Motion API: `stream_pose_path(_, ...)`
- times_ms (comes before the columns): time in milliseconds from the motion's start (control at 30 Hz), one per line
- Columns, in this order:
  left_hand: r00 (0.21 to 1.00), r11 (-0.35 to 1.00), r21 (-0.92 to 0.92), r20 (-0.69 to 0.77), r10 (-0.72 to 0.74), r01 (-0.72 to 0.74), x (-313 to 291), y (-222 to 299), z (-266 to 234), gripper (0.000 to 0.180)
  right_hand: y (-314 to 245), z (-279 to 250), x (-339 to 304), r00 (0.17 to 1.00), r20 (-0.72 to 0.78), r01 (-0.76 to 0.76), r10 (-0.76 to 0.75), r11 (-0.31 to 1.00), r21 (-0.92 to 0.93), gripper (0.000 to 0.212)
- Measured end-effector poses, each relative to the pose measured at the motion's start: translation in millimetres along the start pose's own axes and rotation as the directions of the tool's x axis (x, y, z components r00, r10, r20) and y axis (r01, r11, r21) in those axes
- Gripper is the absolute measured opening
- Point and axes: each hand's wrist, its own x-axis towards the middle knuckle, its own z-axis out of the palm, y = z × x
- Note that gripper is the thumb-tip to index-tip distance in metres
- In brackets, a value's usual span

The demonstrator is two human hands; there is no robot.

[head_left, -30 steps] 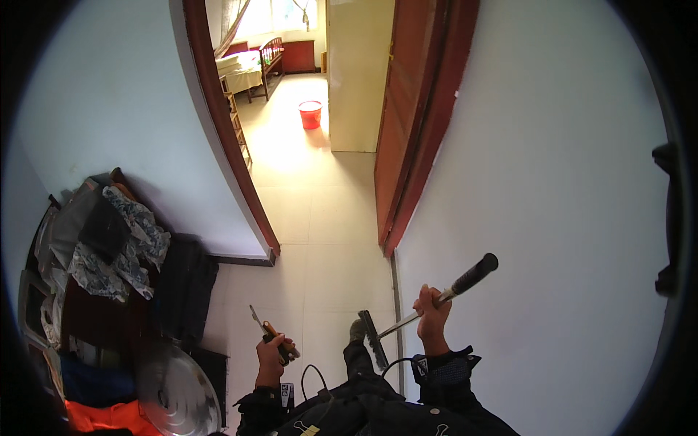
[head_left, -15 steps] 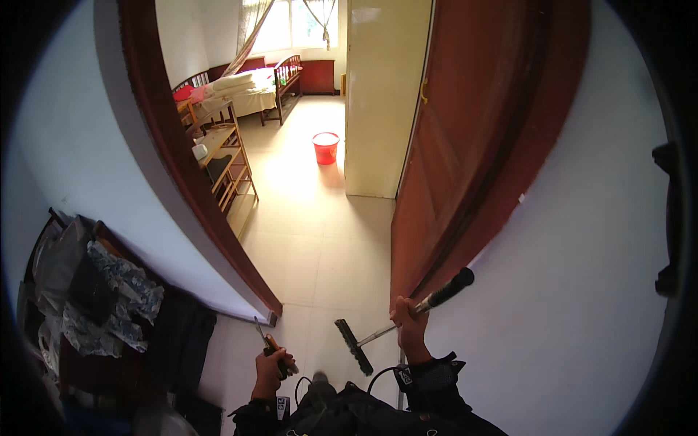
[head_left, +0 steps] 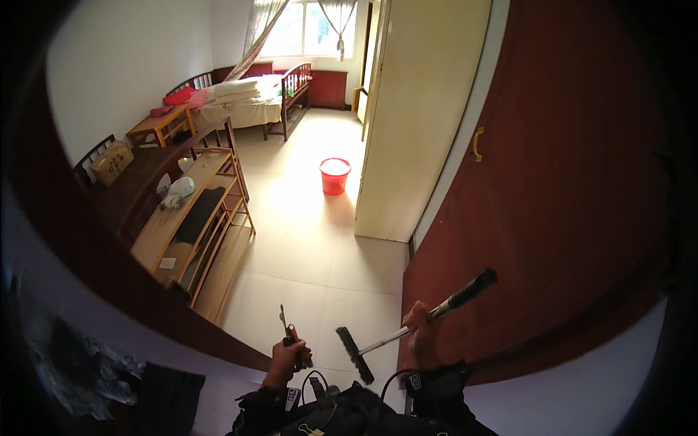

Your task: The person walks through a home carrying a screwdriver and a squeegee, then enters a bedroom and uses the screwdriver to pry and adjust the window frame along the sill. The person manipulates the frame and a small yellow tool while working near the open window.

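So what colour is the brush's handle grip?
Black grip, on a silver handle; the head view shows it best.

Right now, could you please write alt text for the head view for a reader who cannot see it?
A person's right hand grips a long-handled black brush while the left hand holds slim tools, too small to identify. An open red-brown door is at right; ahead, a red bucket stands on the pale floor, with a bed near the window.
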Motion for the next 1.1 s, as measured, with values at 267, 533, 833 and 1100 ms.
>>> stream_pose_path(267, 0.990, 0.997, -0.067, -0.134, -0.046, 0.037, 131.1, 59.3, 4.3, 0.014, 95.0, 59.6, 152.9, 0.994, 0.096, -0.051, 0.054, 0.998, -0.031, 0.035)
stream_pose_path(533, 0.946, 0.992, -0.119, -0.323, -0.001, -0.039, 267.6, 163.4, 7.6, 0.015, 179.4, 143.4, 343.7, 0.959, 0.171, -0.174, 0.226, 0.946, -0.275, 0.041)
stream_pose_path(833, 0.933, 0.976, -0.212, -0.357, -0.036, -0.043, 401.7, 252.8, -2.0, 0.015, 282.0, 240.7, 506.1, 0.933, 0.305, -0.163, 0.192, 0.979, -0.118, 0.036)
stream_pose_path(1100, 0.963, 0.972, -0.230, -0.269, -0.012, -0.052, 589.3, 351.9, -27.2, 0.016, 382.1, 357.2, 651.0, 0.946, 0.282, -0.174, 0.158, 0.984, 0.034, 0.036)
